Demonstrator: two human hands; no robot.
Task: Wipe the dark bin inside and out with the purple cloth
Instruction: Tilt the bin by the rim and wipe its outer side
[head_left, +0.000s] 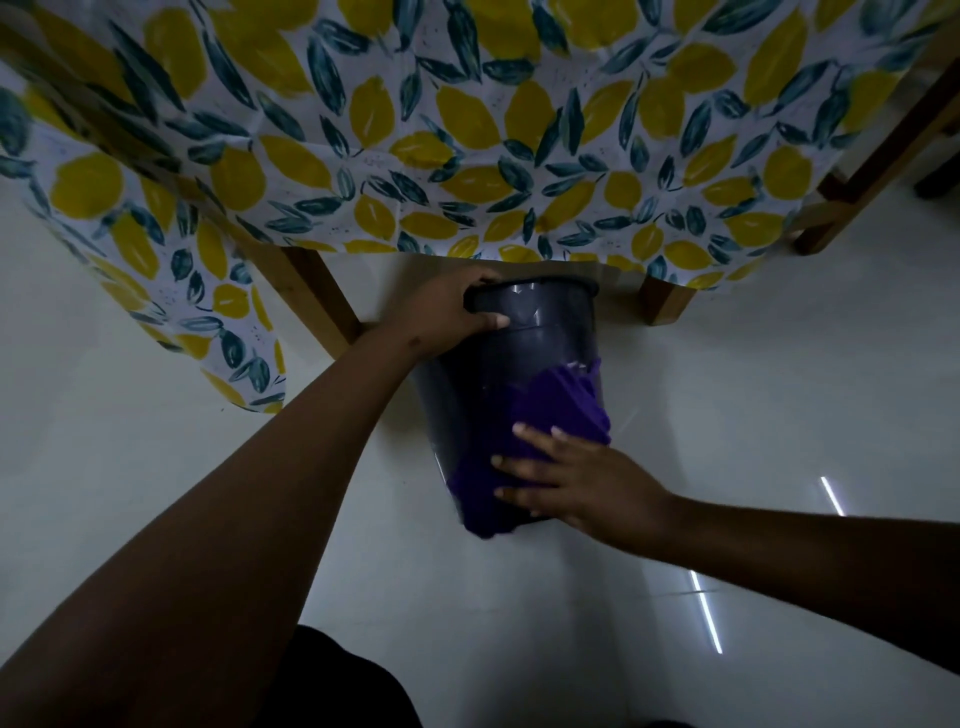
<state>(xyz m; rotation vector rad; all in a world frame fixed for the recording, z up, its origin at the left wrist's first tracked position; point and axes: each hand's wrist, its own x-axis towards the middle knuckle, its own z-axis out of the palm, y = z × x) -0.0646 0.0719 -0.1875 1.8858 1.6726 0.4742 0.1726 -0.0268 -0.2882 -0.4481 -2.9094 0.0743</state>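
The dark bin (524, 358) is tipped with its rim pointing away from me, toward the table, and its base nearest me above the floor. My left hand (447, 317) grips the bin's rim, thumb outside on the wall, fingers curled over the edge. The purple cloth (556, 410) lies spread over the lower outer wall and base. My right hand (566, 478) presses flat on the cloth with fingers straight and spread. The bin's inside is hidden from me.
A table with wooden legs (317, 301) stands just behind the bin, draped in a lemon-print tablecloth (467, 130) that hangs low over the rim. Pale glossy floor tiles (753, 389) stretch around. Another wooden frame (883, 150) stands at the right.
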